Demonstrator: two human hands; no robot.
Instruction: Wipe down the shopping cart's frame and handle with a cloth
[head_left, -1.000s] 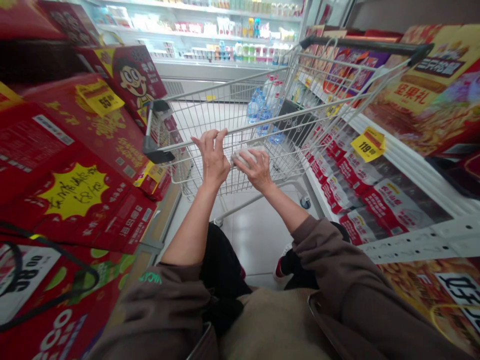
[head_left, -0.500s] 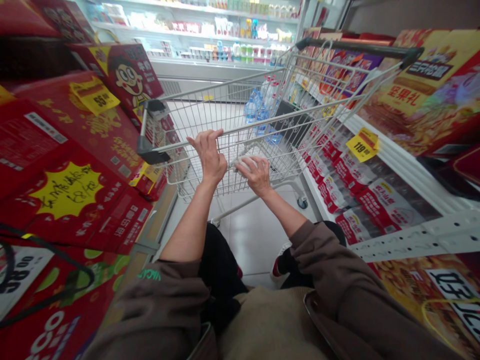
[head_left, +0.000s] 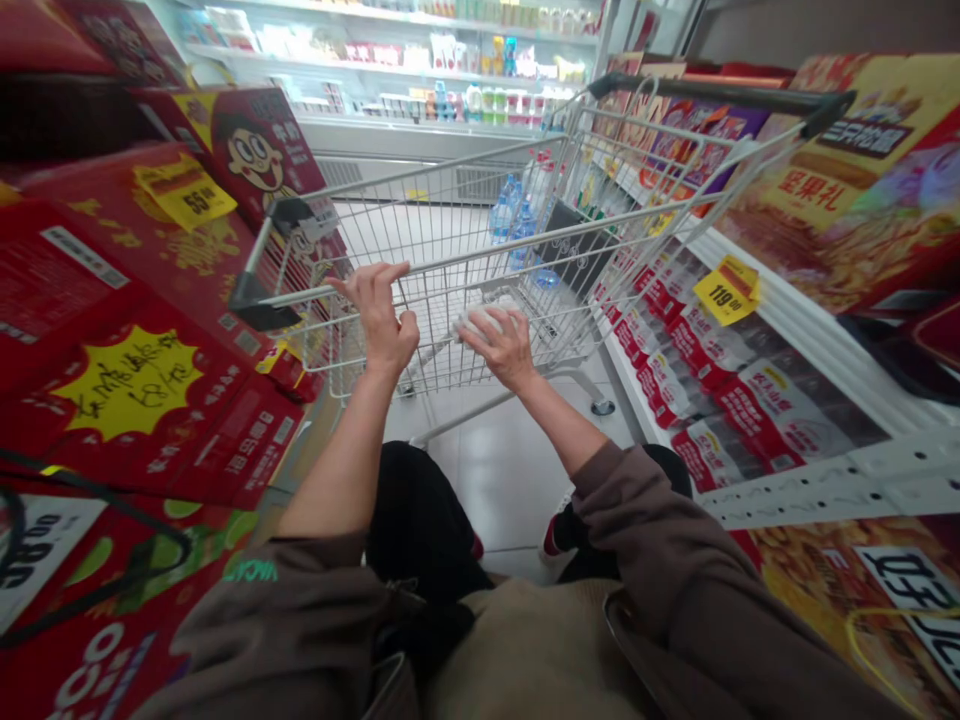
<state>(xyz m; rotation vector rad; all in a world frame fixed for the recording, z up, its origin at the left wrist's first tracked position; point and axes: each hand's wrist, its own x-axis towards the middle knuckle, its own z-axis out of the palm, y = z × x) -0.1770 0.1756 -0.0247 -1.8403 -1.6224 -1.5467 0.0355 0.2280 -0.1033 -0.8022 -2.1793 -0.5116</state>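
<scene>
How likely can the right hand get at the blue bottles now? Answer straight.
Probably no: the wire side of the shopping cart stands between the blue bottles and the right hand, which partly covers a pale cloth.

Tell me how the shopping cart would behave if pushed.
The shopping cart would probably roll readily, given the wheel beneath it. Its metal wire sides look stiff, so they'd likely flex little. Pushed sideways at the top rail, near the left hand, it might swing around.
</scene>
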